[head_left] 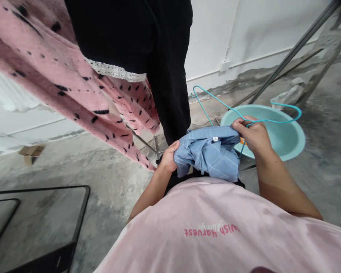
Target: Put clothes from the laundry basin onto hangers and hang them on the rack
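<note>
A light blue checked garment (pixel 207 151) with a small white label is stretched between my two hands, close in front of my body. My left hand (pixel 170 156) grips its left end, fingers closed on the cloth. At the other end my right hand (pixel 254 133) pinches the garment's edge together with a turquoise clothes hanger (pixel 216 99). The hanger sticks up above the cloth, its hook pointing right. Whether the garment is a shirt or shorts I cannot tell, as it is bunched up.
Pink spotted clothing (pixel 102 102) and black clothing (pixel 165 68) hang at the upper left. A turquoise basin (pixel 290 140) stands on the floor behind my right hand. Metal rack legs (pixel 295 53) slant at the right. A black frame (pixel 82 212) and a cardboard box (pixel 30 152) are at the left.
</note>
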Demonstrator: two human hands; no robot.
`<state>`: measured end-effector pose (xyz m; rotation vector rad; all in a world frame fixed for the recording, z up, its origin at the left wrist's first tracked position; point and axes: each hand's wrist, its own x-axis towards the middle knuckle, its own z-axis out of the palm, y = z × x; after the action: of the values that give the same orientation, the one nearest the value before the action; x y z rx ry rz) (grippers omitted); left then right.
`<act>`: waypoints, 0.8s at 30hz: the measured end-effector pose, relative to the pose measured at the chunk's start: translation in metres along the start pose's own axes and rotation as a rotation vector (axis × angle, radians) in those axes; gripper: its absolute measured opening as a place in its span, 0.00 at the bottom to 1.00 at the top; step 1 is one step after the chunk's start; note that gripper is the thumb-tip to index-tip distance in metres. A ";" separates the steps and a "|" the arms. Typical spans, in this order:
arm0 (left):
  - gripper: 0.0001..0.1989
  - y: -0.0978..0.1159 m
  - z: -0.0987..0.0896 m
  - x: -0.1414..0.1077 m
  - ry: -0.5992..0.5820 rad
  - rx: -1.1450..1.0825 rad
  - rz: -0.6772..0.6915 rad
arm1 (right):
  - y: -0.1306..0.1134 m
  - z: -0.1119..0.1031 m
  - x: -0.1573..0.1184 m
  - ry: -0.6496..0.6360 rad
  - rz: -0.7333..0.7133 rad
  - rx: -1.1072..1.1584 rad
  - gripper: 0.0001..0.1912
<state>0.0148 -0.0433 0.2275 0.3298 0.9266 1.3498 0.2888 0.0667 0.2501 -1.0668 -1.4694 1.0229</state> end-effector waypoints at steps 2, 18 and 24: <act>0.15 0.000 0.001 -0.001 0.008 -0.004 -0.015 | 0.003 -0.002 0.001 -0.032 0.014 0.016 0.20; 0.20 0.023 0.027 -0.028 -0.163 0.460 0.321 | -0.034 -0.006 -0.012 0.151 -0.237 -0.123 0.13; 0.21 0.020 0.026 -0.030 -0.132 0.464 0.304 | -0.028 0.002 -0.018 0.145 -0.120 -0.057 0.13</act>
<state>0.0216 -0.0587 0.2683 0.9354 1.1049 1.3550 0.2860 0.0426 0.2721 -1.0572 -1.4337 0.8070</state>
